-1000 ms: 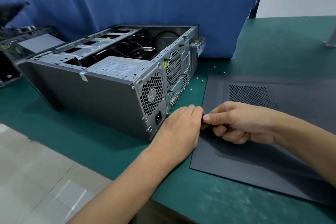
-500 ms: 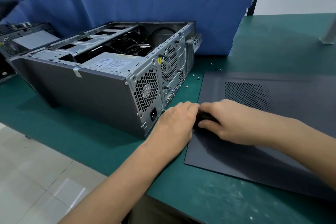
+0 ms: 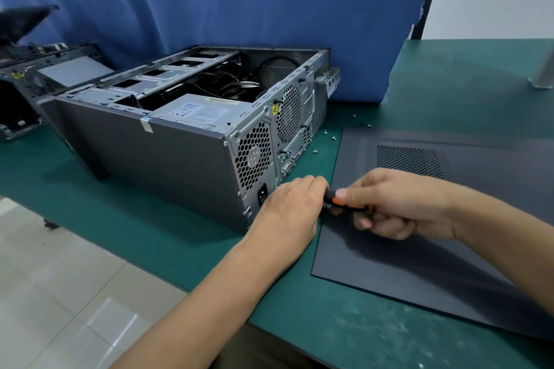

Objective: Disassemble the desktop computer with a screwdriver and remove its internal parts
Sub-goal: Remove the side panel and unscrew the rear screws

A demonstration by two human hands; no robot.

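Working on the desktop computer (image 3: 168, 159), laid on its side at the middle-left of the green desk (image 3: 144, 237), open face up, rear panel toward the camera. Side panel (image 3: 419, 255) already off, flat on the desk just right of the case, partly under the right forearm. Inside: power supply (image 3: 198, 111) in the near corner, cable bundle behind it. Right hand (image 3: 398, 204) gripping the screwdriver (image 3: 335, 202) by its black-and-orange handle, thumb on top, shaft aimed left at the lower rear panel near the power socket. Left hand (image 3: 287, 210) cupped over the shaft end, against the case; can't tell whether pinching the shaft, steadying a screw or just resting there. Judging by that: backing out a rear-panel screw, probably one holding the power supply. Early in the job, with no internal part visibly out yet. Next: hold the bit square in the head, turn the screw fully out, catch it, drop it with the loose screws (image 3: 332, 138) lying on the desk by the panel's far left corner. Hidden behind the left hand: bit, screw head, left fingertips. Far interior dark, boards not readable. Second chassis (image 3: 45, 75) at far left cut off by the frame edge. Supply label too small to read.
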